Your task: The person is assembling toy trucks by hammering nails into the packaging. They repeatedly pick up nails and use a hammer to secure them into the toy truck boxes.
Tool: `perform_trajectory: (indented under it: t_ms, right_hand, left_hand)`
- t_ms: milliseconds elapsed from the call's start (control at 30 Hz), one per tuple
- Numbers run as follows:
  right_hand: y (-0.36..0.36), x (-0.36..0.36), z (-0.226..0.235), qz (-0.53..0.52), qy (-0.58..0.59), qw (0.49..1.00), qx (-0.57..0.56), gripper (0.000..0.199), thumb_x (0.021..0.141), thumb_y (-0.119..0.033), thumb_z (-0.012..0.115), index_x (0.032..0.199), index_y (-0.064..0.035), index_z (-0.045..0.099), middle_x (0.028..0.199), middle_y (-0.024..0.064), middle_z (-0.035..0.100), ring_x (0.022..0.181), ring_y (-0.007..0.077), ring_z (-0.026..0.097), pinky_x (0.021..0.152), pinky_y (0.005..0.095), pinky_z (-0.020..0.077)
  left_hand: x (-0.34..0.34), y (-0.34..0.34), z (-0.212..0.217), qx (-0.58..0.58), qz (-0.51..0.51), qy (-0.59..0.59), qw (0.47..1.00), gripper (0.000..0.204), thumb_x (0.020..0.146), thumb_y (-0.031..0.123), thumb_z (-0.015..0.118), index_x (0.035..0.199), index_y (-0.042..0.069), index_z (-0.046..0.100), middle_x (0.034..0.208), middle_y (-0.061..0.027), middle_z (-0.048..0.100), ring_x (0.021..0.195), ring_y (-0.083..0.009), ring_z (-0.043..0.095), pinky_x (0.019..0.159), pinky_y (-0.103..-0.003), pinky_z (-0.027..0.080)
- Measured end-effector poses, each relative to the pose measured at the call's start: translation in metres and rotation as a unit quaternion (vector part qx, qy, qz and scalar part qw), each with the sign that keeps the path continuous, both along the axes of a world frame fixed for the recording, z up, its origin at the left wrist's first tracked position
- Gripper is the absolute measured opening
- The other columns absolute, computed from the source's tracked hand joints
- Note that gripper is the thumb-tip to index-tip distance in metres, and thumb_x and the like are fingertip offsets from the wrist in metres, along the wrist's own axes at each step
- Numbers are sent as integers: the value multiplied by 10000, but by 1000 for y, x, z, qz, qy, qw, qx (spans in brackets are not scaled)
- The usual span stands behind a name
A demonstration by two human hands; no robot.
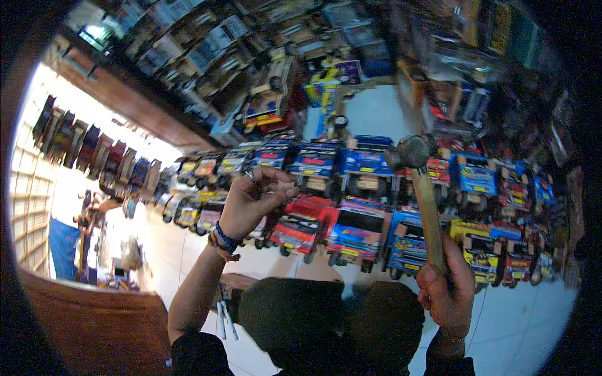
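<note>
We see the right hand (446, 288) wrapped round the wooden handle (426, 216) of a hammer (421, 188), its blunt metal head (411, 152) before rows of boxy, glossy toy trucks (357, 229) on pale tiled floor (517, 316). The left hand (256, 195) curls, thumb near fingertips; whether it pinches anything, we cannot tell.

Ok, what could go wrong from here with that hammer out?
The hammer in the right hand could knock or scratch the toy trucks lined up around it if it drops or swings low. The left hand is also in front of the body, so a stray sideways swing might catch it.
</note>
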State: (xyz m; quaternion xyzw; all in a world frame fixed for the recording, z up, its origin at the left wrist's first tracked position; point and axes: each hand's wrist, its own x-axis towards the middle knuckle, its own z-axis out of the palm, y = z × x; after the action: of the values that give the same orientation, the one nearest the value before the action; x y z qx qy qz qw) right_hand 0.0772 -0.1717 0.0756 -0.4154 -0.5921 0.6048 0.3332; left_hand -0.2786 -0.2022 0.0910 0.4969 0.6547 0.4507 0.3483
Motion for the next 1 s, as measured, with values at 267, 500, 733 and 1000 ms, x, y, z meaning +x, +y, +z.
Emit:
perform_trajectory:
  t_ms: [267,500,733,1000]
  right_hand:
    - [1,22,-6,-134,13,989,-55,520,922,-126,568,1416,-55,424,776,-3,585,539,36,468,453,199,385]
    - [2,23,-15,-219,-39,974,-38,518,944,-152,558,1432,-71,404,724,-9,556,497,20,422,403,181,336]
    - [7,9,-12,-223,-73,970,-57,506,947,-180,570,1423,-87,426,716,-29,523,509,13,399,405,181,326]
    - [4,-14,-8,-257,-129,953,-99,502,933,-173,584,1400,-50,448,722,-25,527,521,29,421,427,190,332]
  left_hand:
    - [15,73,-20,-31,-102,62,992,358,875,103,706,1217,26,632,928,-2,658,859,-72,593,786,-241,496]
    - [0,151,-36,35,-299,149,942,250,878,202,715,1056,26,696,954,-53,705,877,-112,641,813,-268,504]
    - [7,241,-60,-122,-434,43,891,269,857,182,729,1040,-6,669,867,-84,711,790,-119,668,719,-254,535]
    - [26,287,-102,-99,-507,71,853,256,835,251,757,996,60,705,857,-29,710,804,-96,647,738,-273,518]
